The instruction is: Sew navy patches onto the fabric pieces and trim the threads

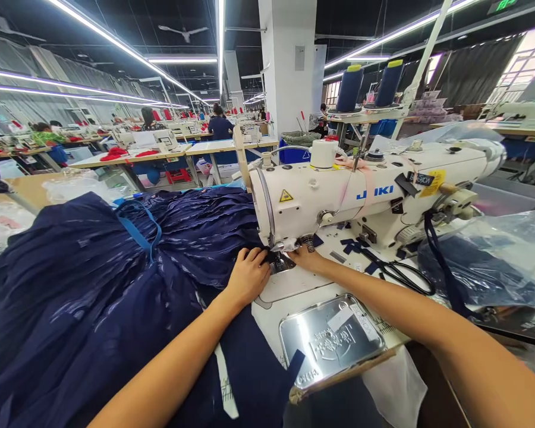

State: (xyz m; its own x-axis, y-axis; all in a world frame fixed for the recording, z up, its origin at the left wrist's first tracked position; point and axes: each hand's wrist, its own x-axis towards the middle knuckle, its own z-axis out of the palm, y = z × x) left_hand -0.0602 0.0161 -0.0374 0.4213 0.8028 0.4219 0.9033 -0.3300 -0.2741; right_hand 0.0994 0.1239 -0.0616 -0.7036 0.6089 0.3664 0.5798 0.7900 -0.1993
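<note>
My left hand (pixel 251 274) lies beside the needle area of a white sewing machine (pixel 312 193), its fingers bent and closed on navy fabric (pixel 245 342). Close to the presser foot from the other side is my right hand (pixel 307 260). Its fingers are bent inward, and the machine's parts partly hide them, so what they hold cannot be made out. Under both hands is the shiny needle plate (pixel 283 263). A large heap of gathered navy garments (pixel 102 297), tied with a blue strap (pixel 136 233), spreads left of the machine.
A metal tin lid (pixel 332 336) lies at the table's front edge. Black scissors (pixel 401 276) and small navy scraps (pixel 352 245) lie right of my right hand. Plastic-wrapped navy fabric (pixel 485 267) is farther right. Thread cones (pixel 350 89) stand behind; other people work at machines beyond.
</note>
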